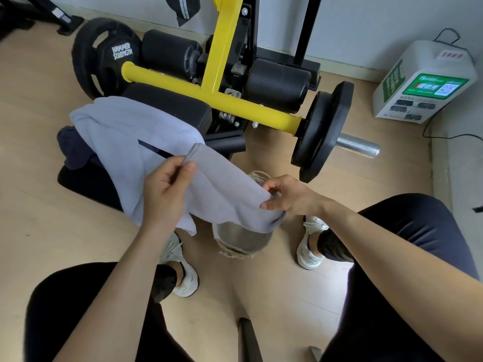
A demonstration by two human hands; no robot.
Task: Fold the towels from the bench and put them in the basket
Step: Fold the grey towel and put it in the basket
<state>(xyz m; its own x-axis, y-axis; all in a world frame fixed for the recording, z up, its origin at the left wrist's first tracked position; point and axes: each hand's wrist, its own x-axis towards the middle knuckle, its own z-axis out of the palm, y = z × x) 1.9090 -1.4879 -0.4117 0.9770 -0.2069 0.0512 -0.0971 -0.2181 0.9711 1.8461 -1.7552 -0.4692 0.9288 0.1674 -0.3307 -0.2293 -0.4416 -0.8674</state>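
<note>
A pale grey towel [125, 131] drapes from the black padded bench [172, 103] down toward me. My left hand [167, 189] pinches its hemmed upper edge. My right hand [285, 197] grips the towel's lower corner, just above the woven basket [243, 239] that stands on the floor between my feet. The towel hangs over the basket's far rim and hides most of it. A dark navy towel [74, 150] lies bunched on the bench's left side, partly under the grey one.
A yellow-framed weight machine [217, 64] with black plates [321, 134] and a protruding steel sleeve [358, 147] stands right behind the bench. A white charging box [423, 82] with a cable sits by the right wall. My knees and shoes flank the basket.
</note>
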